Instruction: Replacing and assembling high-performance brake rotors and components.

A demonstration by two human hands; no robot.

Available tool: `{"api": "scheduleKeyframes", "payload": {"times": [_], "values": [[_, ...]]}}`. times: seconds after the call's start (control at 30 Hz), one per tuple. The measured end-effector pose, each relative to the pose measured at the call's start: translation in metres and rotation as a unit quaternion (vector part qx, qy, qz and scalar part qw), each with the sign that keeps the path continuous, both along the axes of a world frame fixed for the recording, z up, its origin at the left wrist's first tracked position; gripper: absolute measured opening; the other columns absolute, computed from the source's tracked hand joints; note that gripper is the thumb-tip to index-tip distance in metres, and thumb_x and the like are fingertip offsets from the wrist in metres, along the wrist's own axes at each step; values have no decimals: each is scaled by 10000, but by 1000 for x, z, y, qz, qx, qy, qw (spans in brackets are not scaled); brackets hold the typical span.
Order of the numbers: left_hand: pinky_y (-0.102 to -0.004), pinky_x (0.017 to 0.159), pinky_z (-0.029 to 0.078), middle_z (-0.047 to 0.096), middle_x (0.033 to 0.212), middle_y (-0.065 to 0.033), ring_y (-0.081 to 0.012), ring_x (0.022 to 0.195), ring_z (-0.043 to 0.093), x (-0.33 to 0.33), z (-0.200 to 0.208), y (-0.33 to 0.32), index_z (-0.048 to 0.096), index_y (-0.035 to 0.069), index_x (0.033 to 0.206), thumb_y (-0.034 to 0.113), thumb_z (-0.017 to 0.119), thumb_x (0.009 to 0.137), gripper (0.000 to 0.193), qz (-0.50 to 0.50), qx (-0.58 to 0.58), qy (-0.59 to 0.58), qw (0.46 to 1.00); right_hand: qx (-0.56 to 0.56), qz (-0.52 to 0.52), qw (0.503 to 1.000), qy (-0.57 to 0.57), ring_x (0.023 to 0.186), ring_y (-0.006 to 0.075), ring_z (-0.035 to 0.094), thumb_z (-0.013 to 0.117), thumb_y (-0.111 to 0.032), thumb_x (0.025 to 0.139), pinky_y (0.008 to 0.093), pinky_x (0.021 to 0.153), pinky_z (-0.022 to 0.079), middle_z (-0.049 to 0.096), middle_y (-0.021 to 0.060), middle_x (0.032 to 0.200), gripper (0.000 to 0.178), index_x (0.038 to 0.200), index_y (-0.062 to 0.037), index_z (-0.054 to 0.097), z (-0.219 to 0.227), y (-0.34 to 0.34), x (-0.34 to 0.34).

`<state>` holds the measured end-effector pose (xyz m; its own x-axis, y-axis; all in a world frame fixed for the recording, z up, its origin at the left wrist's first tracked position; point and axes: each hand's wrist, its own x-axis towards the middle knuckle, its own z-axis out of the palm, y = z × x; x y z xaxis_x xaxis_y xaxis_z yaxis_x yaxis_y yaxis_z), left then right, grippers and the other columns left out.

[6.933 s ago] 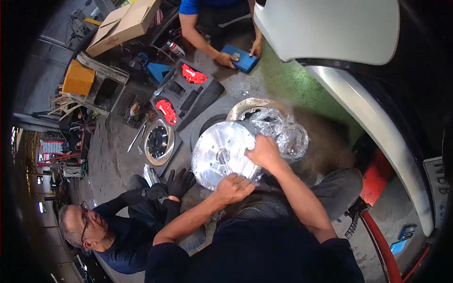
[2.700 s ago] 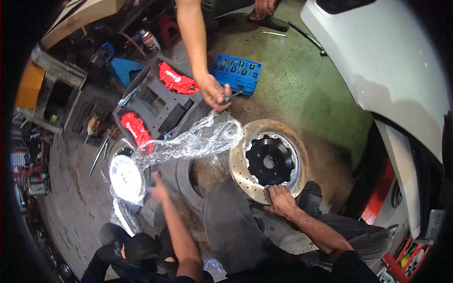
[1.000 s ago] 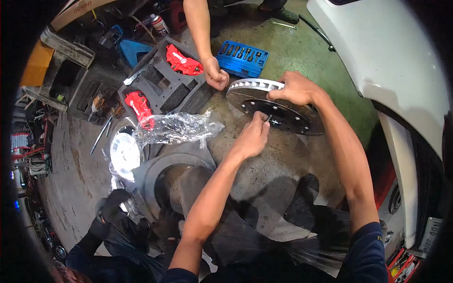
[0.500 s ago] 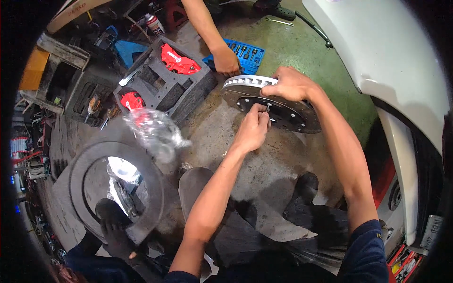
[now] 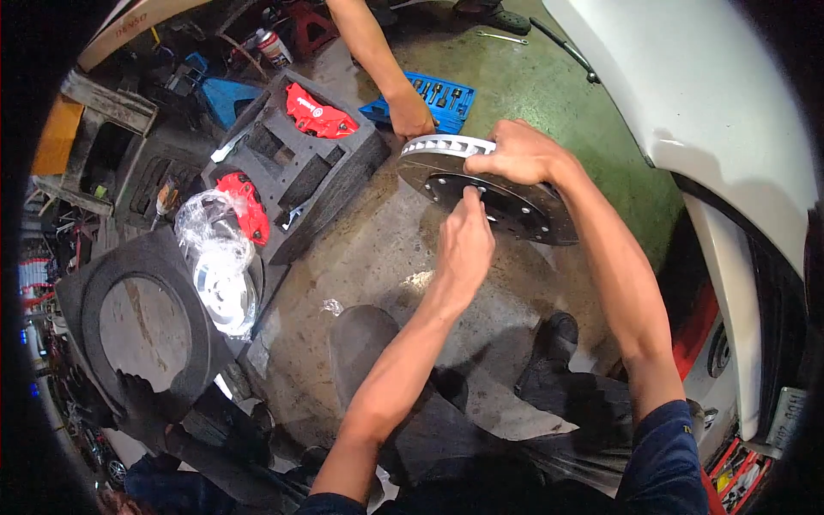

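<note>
My right hand (image 5: 522, 154) grips the upper rim of a brake disc (image 5: 418, 169), which is tilted with its vented silver edge up. Its thumb lies over the rim and its fingers go behind. My left hand (image 5: 466, 245) is closed at the disc's black center hub (image 5: 512, 203), its fingertips touching it beside a small bolt (image 5: 526, 210). Whatever those fingers pinch is hidden. Just beyond the disc, another person's bare hand (image 5: 410, 116) reaches down next to an open blue tool case (image 5: 455, 105).
A grey foam box (image 5: 343, 176) holds a red brake caliper (image 5: 318, 112); a second red caliper (image 5: 249, 215) lies by plastic wrap (image 5: 206, 227). At the lower left, a dark-gloved hand (image 5: 142, 399) holds a foam frame (image 5: 81, 300). A white car panel (image 5: 687, 86) stands right.
The foam frame has moved left, and a shiny round part now shows beneath it by the plastic wrap. My left fingers have shifted slightly left at the hub; my right hand keeps its grip.
</note>
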<state>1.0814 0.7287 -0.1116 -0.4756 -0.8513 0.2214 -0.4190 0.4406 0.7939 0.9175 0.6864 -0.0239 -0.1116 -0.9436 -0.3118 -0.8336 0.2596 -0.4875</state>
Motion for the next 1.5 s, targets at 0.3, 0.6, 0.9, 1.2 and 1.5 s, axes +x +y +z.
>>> {"api": "scheduleKeyframes", "payload": {"times": [0.3, 0.6, 0.9, 1.2, 1.5], "values": [[-270, 494, 412, 578, 632, -32, -85, 539, 509, 5, -8, -26, 540, 10, 945, 196, 506, 1018, 203, -44, 396, 173, 901, 18, -19, 999, 21, 721, 379, 679, 660, -514, 664, 462, 691, 515, 662, 301, 771, 611, 821, 76, 699, -1, 0, -1], [-294, 528, 455, 636, 754, -49, -107, 613, 579, 5, -7, -38, 546, 23, 985, 286, 531, 1004, 264, 32, 362, 139, 921, 7, -91, 996, -27, 736, 394, 678, 650, -524, 694, 477, 726, 513, 643, 337, 775, 682, 817, 147, 660, 3, 4, 4], [-323, 642, 569, 605, 1061, -117, -162, 766, 630, 13, -3, -47, 482, 37, 1134, 474, 589, 951, 486, 61, 470, 329, 816, -24, -141, 989, -29, 979, 490, 638, 632, -541, 732, 498, 879, 501, 610, 412, 938, 734, 899, 173, 651, 4, 7, 9], [-426, 970, 466, 623, 1198, -244, -301, 1114, 603, 107, 77, -110, 564, -67, 1247, 739, 483, 871, 893, -23, 246, -298, 922, -8, -126, 992, -17, 1030, 513, 601, 626, -519, 793, 517, 945, 463, 616, 389, 1025, 681, 953, 141, 675, 6, 9, 9], [-437, 972, 488, 640, 1232, -202, -357, 1168, 602, 293, 110, -199, 676, 32, 1158, 564, 676, 812, 635, 230, 151, -552, 787, -81, -115, 990, -8, 947, 497, 626, 659, -449, 834, 540, 842, 483, 657, 330, 933, 521, 954, 57, 698, 9, 12, 14]]}}
